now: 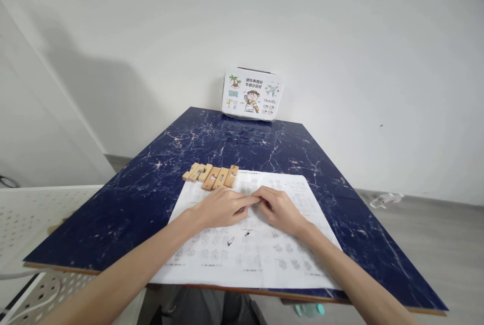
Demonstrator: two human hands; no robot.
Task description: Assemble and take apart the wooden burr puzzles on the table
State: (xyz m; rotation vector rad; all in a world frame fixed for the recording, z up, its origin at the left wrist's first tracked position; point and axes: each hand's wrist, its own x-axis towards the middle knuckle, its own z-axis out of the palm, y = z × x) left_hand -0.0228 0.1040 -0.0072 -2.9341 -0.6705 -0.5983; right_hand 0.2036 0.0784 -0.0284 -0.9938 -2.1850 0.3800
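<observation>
My left hand point(226, 207) and my right hand point(279, 207) rest on a large printed sheet point(298, 249), meeting at the fingertips in its middle. On the left hand the index finger reaches to the right fingers, and the others are curled under. The right fingers are bent and closed at the left fingertip; whether anything small is between them is hidden. Just beyond my left hand, several notched wooden puzzle pieces point(220, 177) lie side by side in a row on the sheet's upper left corner. Two small dark marks or bits point(230, 240) show on the paper below the hands.
The sheet lies on a dark blue marbled table point(139, 204). At its far edge a white case point(252, 94) with cartoon prints leans against the wall. A white perforated surface point(22, 214) stands to the left. A clear plastic item point(385, 200) and a bottle point(310, 310) are on the floor.
</observation>
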